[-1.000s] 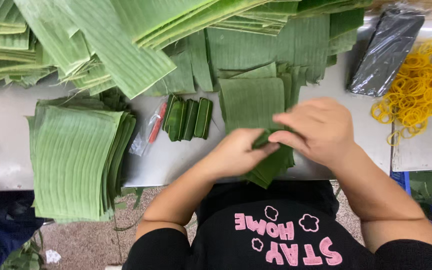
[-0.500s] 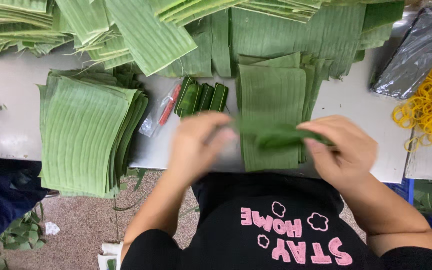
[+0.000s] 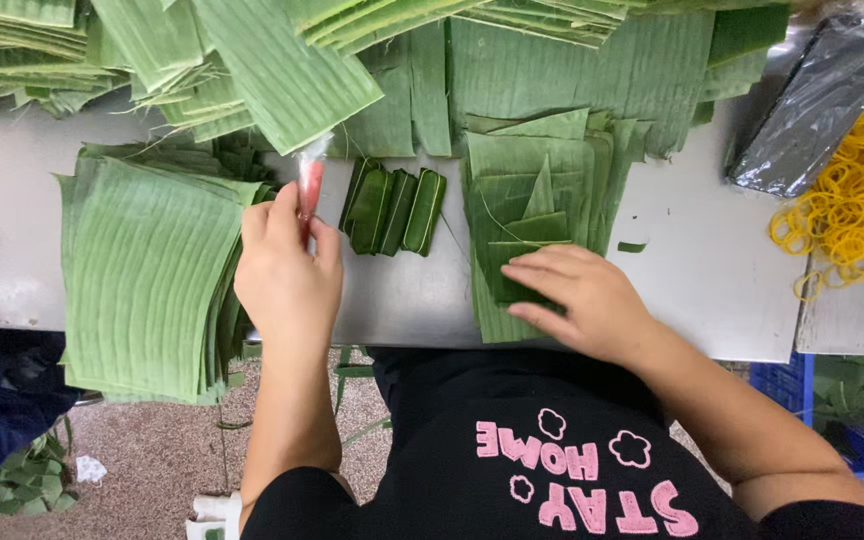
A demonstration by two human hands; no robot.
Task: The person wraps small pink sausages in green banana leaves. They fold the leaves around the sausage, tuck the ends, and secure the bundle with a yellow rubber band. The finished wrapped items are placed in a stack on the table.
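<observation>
A leaf-packing workshop: stacks of cut banana leaves (image 3: 147, 270) and yellow rubber bands (image 3: 852, 215) crowd a grey worktable (image 3: 702, 290).

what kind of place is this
Likely a food-wrapping or leaf-packing workbench: stacks of cut banana leaves, a row of folded leaf packets, and a heap of yellow rubber bands on a grey table.

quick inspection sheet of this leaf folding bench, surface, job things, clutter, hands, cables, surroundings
surface: grey table, mostly covered with leaves.
job's things: red packet in the left hand; folded leaf under the right hand, on a leaf stack; folded leaf bundles between the hands; big stack of cut leaves at left.
clutter: yellow rubber bands, black plastic bag, loose leaf strips at the back.
grippers: left hand pinches the packet; right hand lies flat on the leaf.
cables: nothing seen.
surroundings: speckled floor with leaf scraps, blue crate.
</observation>
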